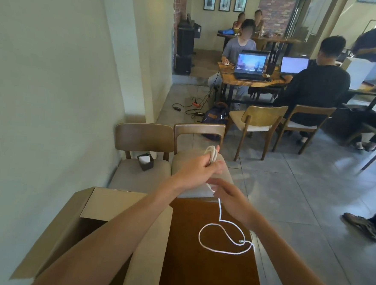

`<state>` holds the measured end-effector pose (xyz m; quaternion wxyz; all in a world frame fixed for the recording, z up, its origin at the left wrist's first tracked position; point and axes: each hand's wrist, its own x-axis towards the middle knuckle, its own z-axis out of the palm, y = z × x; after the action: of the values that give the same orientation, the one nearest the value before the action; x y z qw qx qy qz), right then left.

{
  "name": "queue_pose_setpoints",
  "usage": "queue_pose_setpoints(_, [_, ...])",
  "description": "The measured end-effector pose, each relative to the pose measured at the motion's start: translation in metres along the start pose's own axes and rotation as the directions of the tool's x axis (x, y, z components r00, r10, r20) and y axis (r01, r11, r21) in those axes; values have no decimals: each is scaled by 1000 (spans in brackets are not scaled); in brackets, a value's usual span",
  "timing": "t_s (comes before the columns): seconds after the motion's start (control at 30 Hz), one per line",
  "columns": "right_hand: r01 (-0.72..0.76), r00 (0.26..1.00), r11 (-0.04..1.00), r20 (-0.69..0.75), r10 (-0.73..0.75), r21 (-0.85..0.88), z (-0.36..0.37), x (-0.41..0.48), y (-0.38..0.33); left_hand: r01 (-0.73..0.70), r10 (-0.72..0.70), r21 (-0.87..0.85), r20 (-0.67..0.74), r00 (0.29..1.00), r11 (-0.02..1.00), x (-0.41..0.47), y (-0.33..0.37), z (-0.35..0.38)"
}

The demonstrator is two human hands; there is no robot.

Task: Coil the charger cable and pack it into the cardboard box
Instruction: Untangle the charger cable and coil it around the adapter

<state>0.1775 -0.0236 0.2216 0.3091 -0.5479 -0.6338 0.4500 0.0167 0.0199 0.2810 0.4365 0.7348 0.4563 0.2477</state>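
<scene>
**Ann:** Cable (220,213) half wound, I'd say. Left hand (200,165) is up beyond the far edge of the tabletop (207,272), closed around a small bundle of white loops that stick out above the fist.

**Ben:** And the right hand (225,195) sits just below it, fingers loosely curled, the strand running through them. Pinching or only guiding? I can't tell from here.

**Ann:** From there the loose part drops to the tabletop and lies in one open loop near the right edge, crossing itself. The small plug end (241,241) rests right at that crossing.

**Ben:** How will it handle?

**Ann:** Light and limp, by the look of it. It sags straight down from the hand and lies flat, so there's no real spring to fight. My worry is the bundle: soft loops will slump or slide apart if the left hand slackens.

**Ben:** So where to hold?

**Ann:** Across all the turns at once, as the left hand does. Let the right one feed the strand close to the bundle, not far down, or the tail will drag and may snag at that crossing.

**Ben:** The box (84,215)?

**Ann:** At the left edge of the tabletop, flaps open, under the left forearm. Nothing of the cable in it that I can see.
</scene>
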Motion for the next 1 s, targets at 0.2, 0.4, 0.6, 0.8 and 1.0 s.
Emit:
queue_pose_setpoints(0.2, [-59, 992, 995, 103, 67, -78, 11, 2, 2, 99, -98, -117, 12, 995, 988, 16, 1, -10])
queue_pose_setpoints(0.4, [-143, 982, 971, 98, 164, -194, 22, 15, 18, 124, -112, -311, 57, 992, 942, 17, -1, -24])
queue_pose_setpoints(0.6, [-175, 952, 980, 236, 193, -94, 45, 23, 11, 132, -122, -442, 51, 991, 887, 15, 5, -37])
queue_pose_setpoints(0.8, [-138, 969, 983, 189, 158, -118, 17, 22, 1, 120, -92, -393, 88, 992, 912, 8, -16, -53])
queue_pose_setpoints(1.0, [-138, 974, 971, 149, 168, -194, -29, 26, 13, 103, 4, -461, 227, 974, 881, -5, -33, -63])
